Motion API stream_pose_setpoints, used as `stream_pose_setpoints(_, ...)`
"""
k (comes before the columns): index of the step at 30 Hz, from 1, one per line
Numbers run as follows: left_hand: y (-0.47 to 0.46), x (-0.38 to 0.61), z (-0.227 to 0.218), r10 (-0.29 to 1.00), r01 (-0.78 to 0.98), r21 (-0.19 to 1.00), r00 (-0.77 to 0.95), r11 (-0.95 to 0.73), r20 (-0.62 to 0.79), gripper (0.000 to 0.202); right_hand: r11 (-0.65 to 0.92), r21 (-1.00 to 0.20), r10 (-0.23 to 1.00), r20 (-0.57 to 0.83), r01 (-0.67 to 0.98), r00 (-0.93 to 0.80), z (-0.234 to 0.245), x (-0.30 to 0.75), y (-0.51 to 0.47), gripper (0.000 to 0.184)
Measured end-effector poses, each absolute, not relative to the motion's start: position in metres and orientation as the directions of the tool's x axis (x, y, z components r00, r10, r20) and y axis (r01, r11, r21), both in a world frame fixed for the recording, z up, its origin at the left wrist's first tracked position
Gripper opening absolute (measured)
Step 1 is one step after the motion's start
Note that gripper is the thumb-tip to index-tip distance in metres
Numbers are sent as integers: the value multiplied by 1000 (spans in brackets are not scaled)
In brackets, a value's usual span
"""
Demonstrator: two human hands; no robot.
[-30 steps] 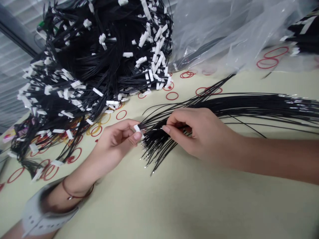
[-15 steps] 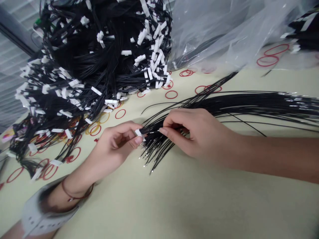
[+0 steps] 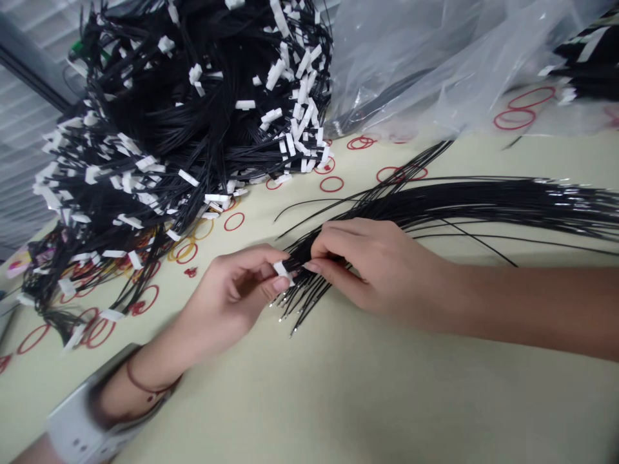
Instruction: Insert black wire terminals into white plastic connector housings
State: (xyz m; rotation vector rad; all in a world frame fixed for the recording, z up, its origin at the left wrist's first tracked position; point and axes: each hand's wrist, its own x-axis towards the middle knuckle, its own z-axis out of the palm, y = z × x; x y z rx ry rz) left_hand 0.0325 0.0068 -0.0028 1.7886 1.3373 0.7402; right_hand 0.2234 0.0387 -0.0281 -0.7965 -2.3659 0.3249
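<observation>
My left hand (image 3: 242,296) pinches a small white connector housing (image 3: 283,270) between thumb and forefinger. Close to its right, my right hand (image 3: 367,264) has thumb and forefinger pressed together on a thin black wire at the housing's edge; the wire's tip is hard to make out. Under both hands lies a bundle of black wires (image 3: 449,201) with bare metal terminals at its ends. The left ends fan out just below the housing, and the bundle stretches to the right edge of the view.
A large heap of black cables (image 3: 193,122) with white connectors covers the back left. Red rubber bands (image 3: 331,184) are scattered on the pale table (image 3: 338,399). A clear plastic bag (image 3: 416,64) lies at the back, with more black cables (image 3: 590,64) at the far right.
My left hand has moved a little right and down with the white connector housing. The right hand's fingertips have come closer to the housing.
</observation>
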Motion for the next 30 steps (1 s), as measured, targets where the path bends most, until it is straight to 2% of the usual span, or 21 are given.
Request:
stream_pose_setpoints(4,8,32,-4,954,508,845,298,-169,12,11,780,-441,621,455,444,-638,-26,222,40,21)
stream_pose_setpoints(10,9,31,-4,947,509,845,321,-165,-8,2,721,-571,667,422,392,-614,-24,222,41,20)
stream_pose_setpoints(19,10,33,-2,942,503,851,333,-150,-31,1,668,-683,685,409,296,-602,-21,223,42,21)
stream_pose_setpoints(22,11,32,-2,939,498,855,342,-142,-44,2,690,-664,669,436,287,-602,-23,222,43,20)
stream_pose_setpoints(27,12,28,-3,940,498,857,338,-133,-51,3,750,-526,651,480,401,-588,-27,222,41,18)
stream_pose_setpoints(30,13,27,-3,936,497,858,347,-130,-59,5,765,-494,636,477,414,-606,-28,222,40,18)
